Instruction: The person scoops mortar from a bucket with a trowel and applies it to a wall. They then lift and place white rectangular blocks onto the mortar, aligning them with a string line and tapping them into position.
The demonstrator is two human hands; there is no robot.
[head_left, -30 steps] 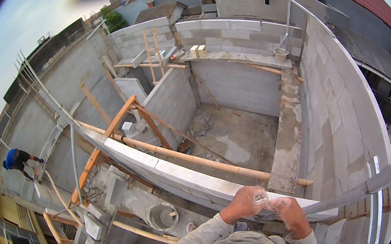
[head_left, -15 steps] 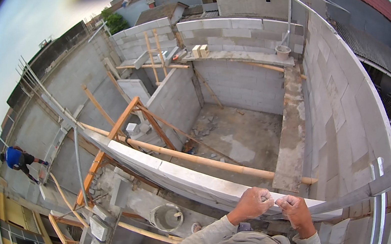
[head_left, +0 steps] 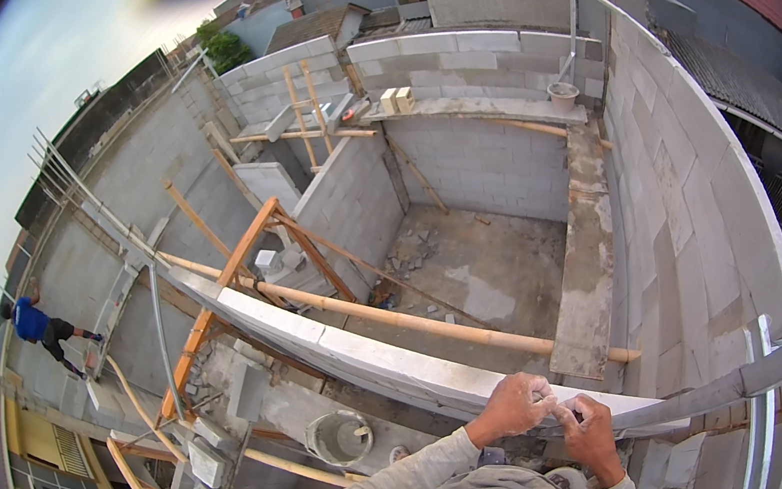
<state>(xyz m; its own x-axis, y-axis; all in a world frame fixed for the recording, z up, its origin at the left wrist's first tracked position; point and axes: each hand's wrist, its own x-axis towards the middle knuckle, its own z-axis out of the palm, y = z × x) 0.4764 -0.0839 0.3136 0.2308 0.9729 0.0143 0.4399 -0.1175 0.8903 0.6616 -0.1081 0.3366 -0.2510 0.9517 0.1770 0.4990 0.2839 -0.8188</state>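
My left hand is closed in a pinch above the white top of a low block wall. Close beside it, with fingertips almost meeting, my right hand is pinched too. Whatever lies between the fingers is too small to make out. Pale dust coats the skin of the left hand. Under my hands the wall's top runs from the far left toward the near right. A grey metal channel reaches in from the right, near my right hand.
A mortar bucket stands left of me on a plank. Bamboo poles and an orange-brown timber frame cross the wall. A tall block wall rises at right. Far left, a co-worker in a blue shirt bends by a wall.
The fingers of both my hands have shifted slightly, staying pinched close together. The co-worker at far left has changed posture, one arm now raised. The whole view has tilted a little.
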